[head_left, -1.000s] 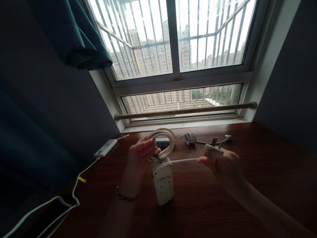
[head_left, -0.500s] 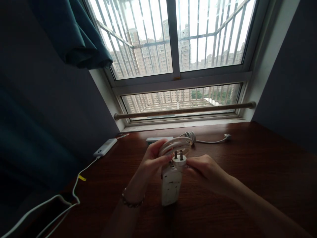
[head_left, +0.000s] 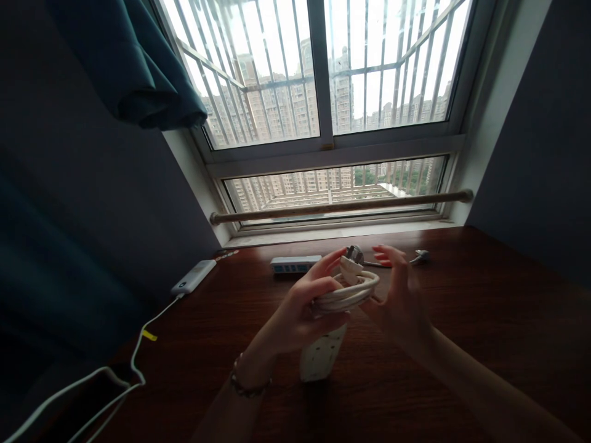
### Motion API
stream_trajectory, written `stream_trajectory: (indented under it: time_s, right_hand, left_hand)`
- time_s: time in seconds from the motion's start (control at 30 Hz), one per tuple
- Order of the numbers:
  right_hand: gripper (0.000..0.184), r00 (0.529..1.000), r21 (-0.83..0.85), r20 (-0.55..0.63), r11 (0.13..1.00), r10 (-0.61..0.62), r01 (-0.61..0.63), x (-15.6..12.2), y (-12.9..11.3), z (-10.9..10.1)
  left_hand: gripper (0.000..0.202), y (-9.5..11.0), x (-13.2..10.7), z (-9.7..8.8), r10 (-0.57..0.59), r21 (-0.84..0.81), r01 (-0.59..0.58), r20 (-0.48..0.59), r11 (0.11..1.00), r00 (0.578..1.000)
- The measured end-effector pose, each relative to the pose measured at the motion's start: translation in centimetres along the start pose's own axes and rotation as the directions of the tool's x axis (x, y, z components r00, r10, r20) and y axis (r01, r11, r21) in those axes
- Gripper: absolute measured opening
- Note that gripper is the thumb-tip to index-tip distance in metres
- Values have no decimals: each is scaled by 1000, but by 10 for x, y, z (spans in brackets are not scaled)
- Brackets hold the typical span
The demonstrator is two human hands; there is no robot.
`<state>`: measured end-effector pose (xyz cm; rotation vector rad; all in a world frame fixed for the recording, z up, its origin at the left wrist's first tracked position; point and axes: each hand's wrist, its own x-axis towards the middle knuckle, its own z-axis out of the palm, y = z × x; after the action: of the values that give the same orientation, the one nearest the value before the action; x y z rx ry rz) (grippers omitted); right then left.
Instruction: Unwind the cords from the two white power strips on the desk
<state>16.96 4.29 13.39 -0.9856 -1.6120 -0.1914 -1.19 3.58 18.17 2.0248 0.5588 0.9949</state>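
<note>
My left hand (head_left: 307, 301) is closed around a coiled white cable (head_left: 346, 298), with its thumb below and fingers above. The white plug (head_left: 351, 271) of this cable lies on top of the coil, beside my left fingertips. To the right of the coil, my right hand (head_left: 399, 295) is open, its fingers spread and raised. Its thumb is close to the coil's right side; I cannot tell whether it touches. Below my left hand, a white power strip (head_left: 323, 357) stands out from the tabletop, its upper end hidden by the hand and cable.
On the brown wooden table (head_left: 484, 320), a second power strip (head_left: 295, 265) lies near the window, and its plug (head_left: 421, 256) rests to the right. A white power bank (head_left: 194, 277) with a cable (head_left: 154, 326) sits at left. A rail (head_left: 341, 208) crosses the window.
The plug has gone from upright above the strip to lying on the coil. My left hand has turned the coil flatter and moved right. My right hand has let go of the plug and spread its fingers.
</note>
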Motion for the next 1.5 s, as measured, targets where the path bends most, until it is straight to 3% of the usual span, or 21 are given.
stream_trajectory:
  time_s: [0.07, 0.1, 0.17, 0.23, 0.33, 0.4, 0.5, 0.6, 0.67, 0.77, 0.87, 0.97, 1.03, 1.1, 1.17, 1.27, 1.4, 1.5]
  right_hand:
    - [71, 995, 30, 84, 998, -59, 56, 1, 1, -3]
    - [71, 990, 77, 135, 997, -28, 17, 2, 1, -5]
    - [67, 963, 207, 253, 967, 91, -146, 4, 0, -7]
    - [58, 916, 373, 364, 875, 167, -308, 7, -1, -8]
    - [44, 890, 637, 425, 644, 165, -423, 11, 1, -5]
    - [45, 863, 742, 455, 442, 220, -504, 11, 4, -2]
    - [58, 784, 786, 504, 184, 363, -591, 10, 12, 2]
    - [68, 717, 796, 496, 75, 490, -601, 10, 19, 5]
    - [68, 692, 804, 482, 42, 538, -593, 10, 21, 4]
    - [63, 690, 833, 476, -28, 545, -552, 13, 19, -2]
    - [55, 712, 851, 496, -116, 497, -512, 20, 19, -10]
    - [44, 700, 864, 443, -57, 560, -500, 28, 30, -14]
    - [42, 699, 894, 279, 87, 658, -439, 33, 49, -16]
    - [42, 676, 912, 84, 217, 732, -347, 37, 75, -19]
    - [43, 621, 919, 74, 189, 780, -347, 38, 104, -26]
    - [36, 564, 919, 55, 179, 824, -352, 36, 144, -39]
    - [24, 502, 911, 35, 179, 864, -371, 24, 179, -51]
    - [21, 461, 891, 54, 165, 886, -422, 6, 197, -51]
  left_hand:
    - [12, 1, 0, 0, 22, 22, -23, 41, 999, 999]
    - [13, 1, 0, 0, 29, 41, -31, 54, 999, 998]
    - [15, 0, 1, 1, 31, 95, -37, 63, 995, 998]
    - [20, -4, 2, 2, 38, 151, -47, 63, 987, 997]
    - [42, -17, 5, 4, 31, 186, -34, 18, 982, 999]
    - [63, -28, 7, 6, -8, 159, 24, -103, 987, 995]
    - [83, -41, 6, 6, -235, 33, 250, -241, 968, 942]
    - [80, -43, 2, 14, -442, 32, 453, -173, 891, 880]
    - [81, -42, -1, 26, -443, 167, 475, -195, 864, 875]
    - [107, -47, -1, 47, -435, 304, 524, -316, 795, 843]
    - [103, -54, 2, 54, -383, 365, 483, -313, 796, 869]
    - [97, -50, 1, 40, -352, 464, 404, -199, 788, 915]
    - [86, -43, -2, 25, -356, 589, 360, -128, 724, 926]
    - [63, -37, -5, 10, -398, 731, 347, -113, 587, 911]
    - [48, -37, -8, -3, -433, 820, 331, -114, 467, 894]
    - [49, -52, -13, -21, -408, 872, 275, -97, 405, 908]
    - [52, -85, -18, -41, -368, 864, 211, -31, 458, 929]
    - [57, -108, -18, -49, -324, 882, 155, -3, 445, 946]
